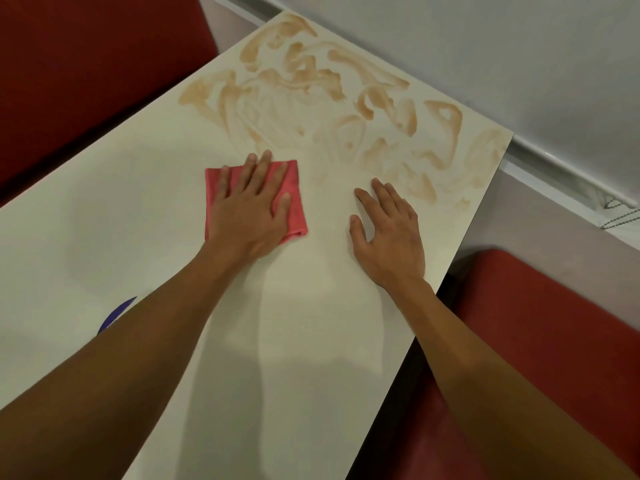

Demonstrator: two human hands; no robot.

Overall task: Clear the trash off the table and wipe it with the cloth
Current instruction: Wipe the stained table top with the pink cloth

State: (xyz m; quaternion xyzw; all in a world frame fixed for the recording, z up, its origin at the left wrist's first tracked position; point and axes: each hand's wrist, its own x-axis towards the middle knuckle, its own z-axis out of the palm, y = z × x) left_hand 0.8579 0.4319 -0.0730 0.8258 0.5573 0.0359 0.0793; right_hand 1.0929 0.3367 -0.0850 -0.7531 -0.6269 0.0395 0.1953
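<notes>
A folded pink cloth point(292, 188) lies flat on the white table point(121, 209). My left hand point(249, 206) presses down on it with straight, spread fingers. My right hand point(389, 233) rests flat on the bare tabletop to the right of the cloth, fingers straight. Brown smeared stains point(332, 98) cover the far part of the table, starting just beyond both hands' fingertips.
Red bench seats stand on both sides: one at the far left point(86, 81), one at the right point(540, 323). A pale wall point(485, 46) runs along the table's far end. A small purple thing point(116, 315) shows by my left forearm.
</notes>
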